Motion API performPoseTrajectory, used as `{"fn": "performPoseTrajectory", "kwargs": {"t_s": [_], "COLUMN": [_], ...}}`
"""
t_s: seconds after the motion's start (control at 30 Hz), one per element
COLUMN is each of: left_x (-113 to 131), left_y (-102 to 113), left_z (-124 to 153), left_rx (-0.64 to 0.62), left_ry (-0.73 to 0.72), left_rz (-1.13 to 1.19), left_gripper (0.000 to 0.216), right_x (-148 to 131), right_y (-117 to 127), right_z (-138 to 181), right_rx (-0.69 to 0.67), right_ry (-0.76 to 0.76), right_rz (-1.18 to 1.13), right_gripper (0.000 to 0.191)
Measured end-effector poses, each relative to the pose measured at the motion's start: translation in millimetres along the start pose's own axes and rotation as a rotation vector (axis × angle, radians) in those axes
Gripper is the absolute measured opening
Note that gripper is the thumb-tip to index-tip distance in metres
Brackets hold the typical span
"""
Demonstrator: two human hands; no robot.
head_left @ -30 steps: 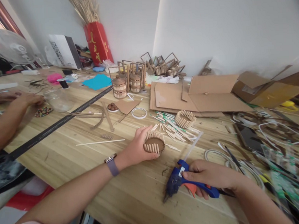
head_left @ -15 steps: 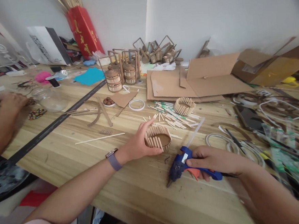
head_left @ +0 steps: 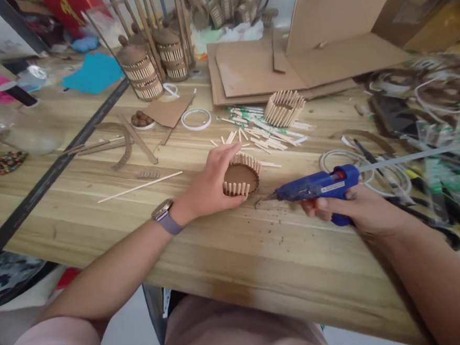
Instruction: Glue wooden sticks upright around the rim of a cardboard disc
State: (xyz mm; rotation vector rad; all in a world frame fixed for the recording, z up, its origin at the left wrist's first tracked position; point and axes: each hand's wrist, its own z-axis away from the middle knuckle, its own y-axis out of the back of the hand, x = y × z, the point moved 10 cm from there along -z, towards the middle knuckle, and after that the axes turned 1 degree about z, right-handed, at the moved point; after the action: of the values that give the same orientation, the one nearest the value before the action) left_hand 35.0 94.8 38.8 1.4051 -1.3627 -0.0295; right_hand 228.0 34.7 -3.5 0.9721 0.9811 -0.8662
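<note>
My left hand [head_left: 215, 184], with a watch at the wrist, curves round the left side of a small round basket [head_left: 241, 176] with a brown base and short upright sticks along its rim. Thumb and fingers grip it on the wood table. In my right hand [head_left: 350, 206] is a blue glue gun [head_left: 317, 185], held level with its nozzle pointing left, close to the basket's right front edge. A clear glue stick [head_left: 418, 154] juts from the gun's back. Beyond the basket lie loose short sticks [head_left: 267, 138] and a second stick ring [head_left: 284, 108].
Lidded baskets with tall handles [head_left: 140, 68] stand at the back left. Cardboard sheets [head_left: 254, 71] lie behind the sticks. A white ring [head_left: 196, 119], a bowl of brown balls [head_left: 142, 119] and a thin stick [head_left: 140, 187] are nearby. Cables and tools [head_left: 444, 189] clutter the right.
The glue gun has swung from pointing down toward me to level, pointing left at the basket. My left hand keeps its grip on the basket. The view has tipped downward.
</note>
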Motion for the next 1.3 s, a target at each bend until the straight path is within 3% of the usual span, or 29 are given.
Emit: {"fn": "performPoseTrajectory", "kwargs": {"t_s": [0.17, 0.47, 0.87, 1.13, 1.3], "left_x": [-2, 1, 3, 3, 3], "left_y": [-4, -5, -5, -5, -6], "left_z": [-1, 0, 0, 1, 1], "left_rx": [-0.037, -0.037, -0.027, -0.032, -0.036], "left_ry": [-0.021, -0.052, -0.062, -0.054, -0.048], "left_rz": [-0.036, -0.048, -0.028, -0.022, -0.013], "left_gripper": [0.098, 0.096, 0.095, 0.094, 0.094], "right_x": [-5, -31, -28, -33, -27], "right_y": [10, -8, -15, -16, -16], "right_z": [-1, 1, 3, 7, 5], "right_rx": [0.104, 0.136, 0.126, 0.219, 0.191], "right_ry": [0.032, 0.181, 0.181, 0.271, 0.219], "right_rz": [0.248, 0.599, 0.763, 0.833, 0.826], "right_gripper": [0.034, 0.033, 0.036, 0.040, 0.038]}}
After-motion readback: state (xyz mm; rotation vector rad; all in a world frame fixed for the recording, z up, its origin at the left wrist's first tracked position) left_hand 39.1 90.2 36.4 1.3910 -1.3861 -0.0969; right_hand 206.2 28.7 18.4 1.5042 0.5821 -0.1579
